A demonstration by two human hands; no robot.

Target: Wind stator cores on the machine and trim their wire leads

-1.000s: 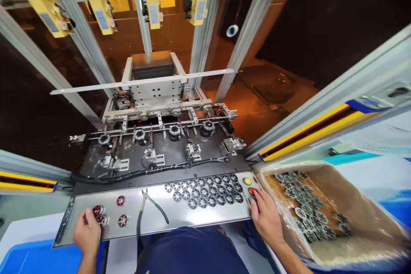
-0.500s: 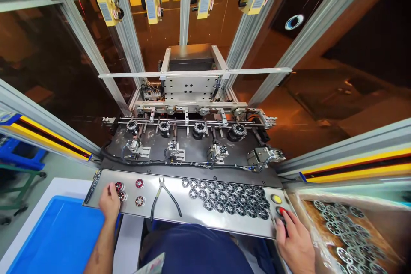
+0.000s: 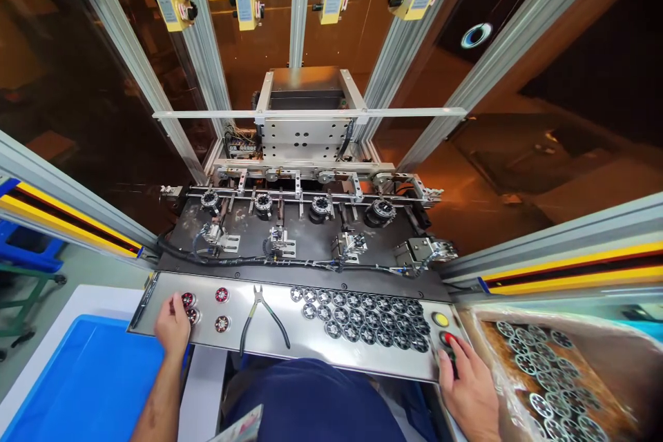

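Nearest, the right hand rested at five o'clock with fingers spread flat over the red button and the green one, gripping nothing. At seven o'clock the left hand lay curled over two red-wound stators on the steel shelf; whether it pinched one I could not tell. Half a second earlier both hands sat much the same, so nothing had been lifted. Pliers lay between them, bare stators toward one o'clock, four fixtures beyond.

Red-wound discs, silver spoked discs, yellow button, red button, blue tray.
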